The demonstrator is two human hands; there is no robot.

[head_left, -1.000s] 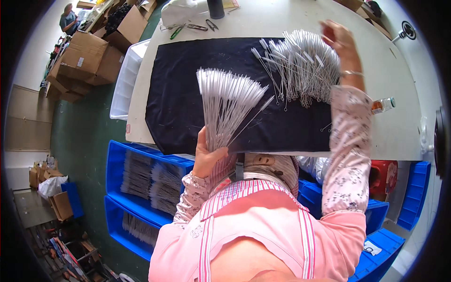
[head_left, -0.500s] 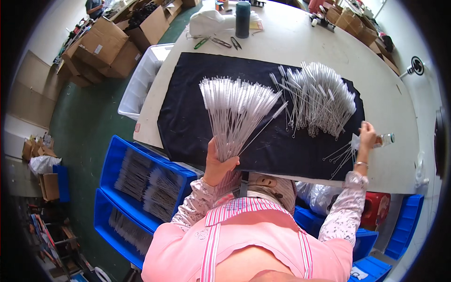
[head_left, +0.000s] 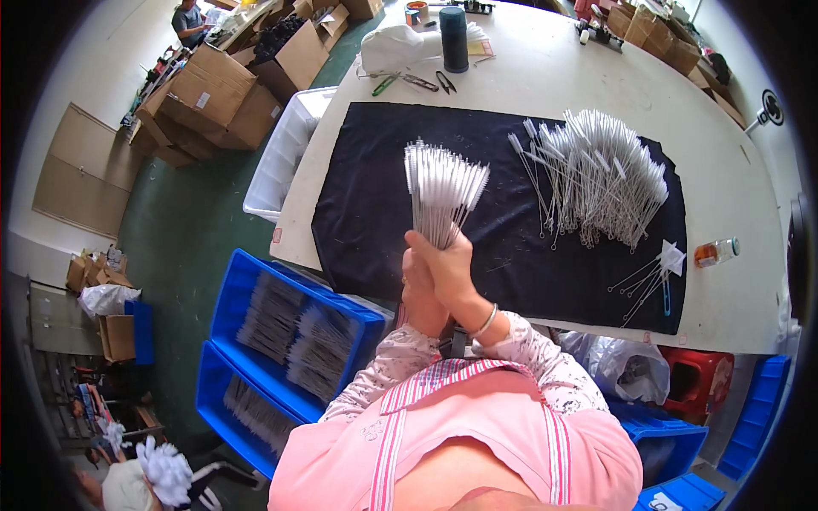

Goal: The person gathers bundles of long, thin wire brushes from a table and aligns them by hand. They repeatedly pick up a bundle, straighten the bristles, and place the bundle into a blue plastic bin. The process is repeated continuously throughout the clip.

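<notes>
A bundle of white bristle tube brushes (head_left: 446, 183) stands upright above the black cloth (head_left: 520, 285), bristle ends away from me. My right hand (head_left: 452, 264) is wrapped round the wire stems just under the bristles. Below and partly behind it, my left hand (head_left: 419, 294) closes on the lower stems, whose ends are hidden. On the cloth to the right lies a large pile of similar brushes (head_left: 601, 175), loops toward me. Closer to the right edge are several loose brushes (head_left: 641, 285) by a white scrap (head_left: 672, 257) and a blue-handled tool (head_left: 666, 298).
A glass jar (head_left: 716, 252) lies at the table's right. Snips (head_left: 446, 83) and a dark cylinder (head_left: 454, 41) are at the far side. Blue bins (head_left: 223, 319) of brushes stand at my left, near a white tub (head_left: 268, 183). Another person (head_left: 128, 485) is at lower left with white brushes.
My right hand has come from beside the jar to the bundle and grips its stems. The fanned brushes are now gathered tighter. A person with white brushes has appeared at lower left.
</notes>
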